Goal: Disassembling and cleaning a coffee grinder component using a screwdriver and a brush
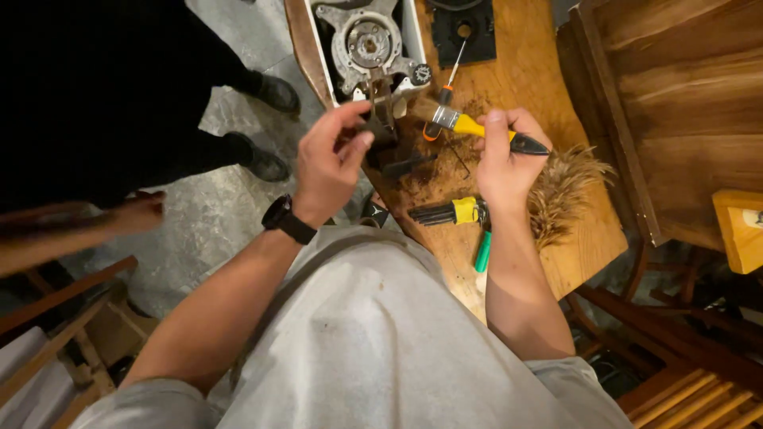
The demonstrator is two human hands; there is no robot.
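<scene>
My right hand (505,163) grips a small paintbrush (469,127) with a yellow and black handle, its bristles pointing left toward a dark metal part (380,111). My left hand (330,159), with a black watch on its wrist, pinches that dark part from the left. Just beyond it lies an opened white machine housing (413,32) showing a round grey metal mechanism (367,44). All of this rests on a wooden table (517,71) dusted with dark brown grounds.
A screwdriver (450,79) with an orange and black handle lies by the housing. A yellow-banded hex key set (449,212) and a green tool (482,251) sit near my right forearm, beside a feathery brush (568,191). Another person's shoes (266,163) stand at left; wooden chairs surround.
</scene>
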